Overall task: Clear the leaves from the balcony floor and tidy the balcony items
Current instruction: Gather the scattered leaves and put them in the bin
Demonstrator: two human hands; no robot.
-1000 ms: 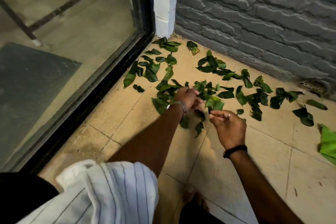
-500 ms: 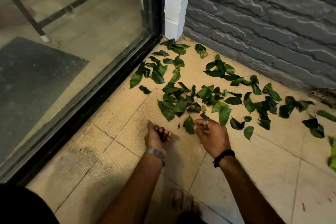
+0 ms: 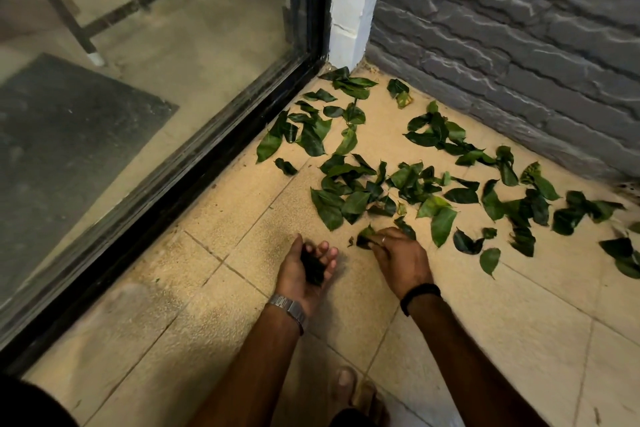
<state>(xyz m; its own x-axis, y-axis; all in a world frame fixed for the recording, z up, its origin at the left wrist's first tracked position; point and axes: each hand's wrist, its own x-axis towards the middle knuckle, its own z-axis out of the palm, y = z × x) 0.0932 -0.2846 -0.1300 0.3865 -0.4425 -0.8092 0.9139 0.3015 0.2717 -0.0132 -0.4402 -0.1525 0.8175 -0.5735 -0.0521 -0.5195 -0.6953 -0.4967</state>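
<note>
On the tiled balcony floor, right in the corner between the black-framed glass door and the grey stone wall: loads of green leaves scattered about, thickest in a band from the door frame across toward the wall; more trailing off to the right edge; a few loose ones nearer, just right of the hands

Left hand palm up and low over the tile, fingers curled loosely round a dark clump of picked leaves cupped in the palm; metal watch on that wrist

Right hand knuckles up, fingertips pinched together on a single leaf at the near edge of the pile, leaf touching or just off the floor, can't tell which; ring on one finger, black band on the wrist

Hands near each other, not touching; toes of a bare foot poking in at the bottom; white pillar standing in the corner behind the leaves; dark mat visible through the glass
</note>
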